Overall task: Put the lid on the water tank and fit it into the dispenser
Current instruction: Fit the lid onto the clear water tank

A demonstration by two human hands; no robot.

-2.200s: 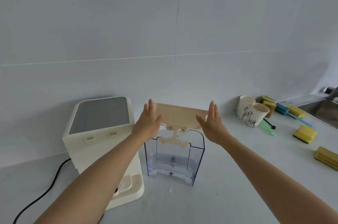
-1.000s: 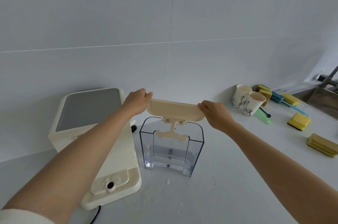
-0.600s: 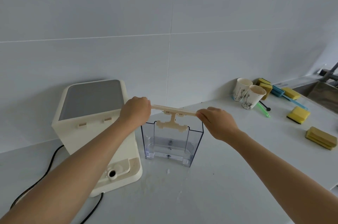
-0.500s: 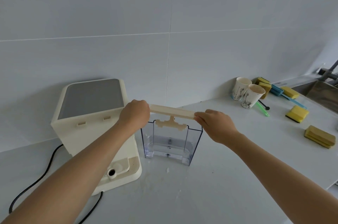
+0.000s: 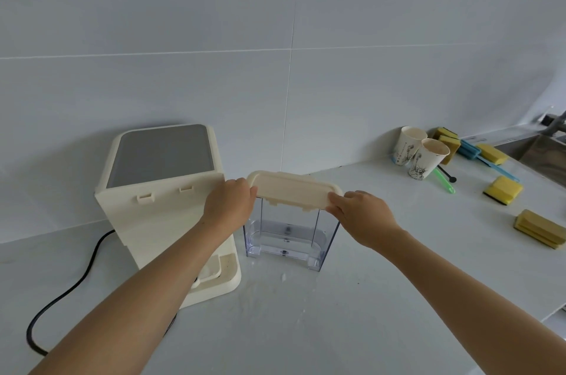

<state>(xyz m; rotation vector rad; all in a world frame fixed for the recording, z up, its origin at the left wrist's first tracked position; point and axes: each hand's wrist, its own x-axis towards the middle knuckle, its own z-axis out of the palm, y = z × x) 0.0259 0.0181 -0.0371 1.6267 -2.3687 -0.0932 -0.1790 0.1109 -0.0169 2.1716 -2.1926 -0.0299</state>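
Note:
A clear plastic water tank stands upright on the white counter, just right of the cream dispenser. The cream lid lies flat across the tank's top rim. My left hand grips the lid's left end and my right hand grips its right end. The dispenser has a grey top panel and a bare base step at its right side, next to the tank.
A black cable runs from the dispenser across the counter at left. Two paper cups stand by the wall at right, with yellow sponges, blue and green brushes and a sink beyond.
The lid was held tilted above the tank, turned level, then came down onto the tank's rim. Both hands stayed on its ends.

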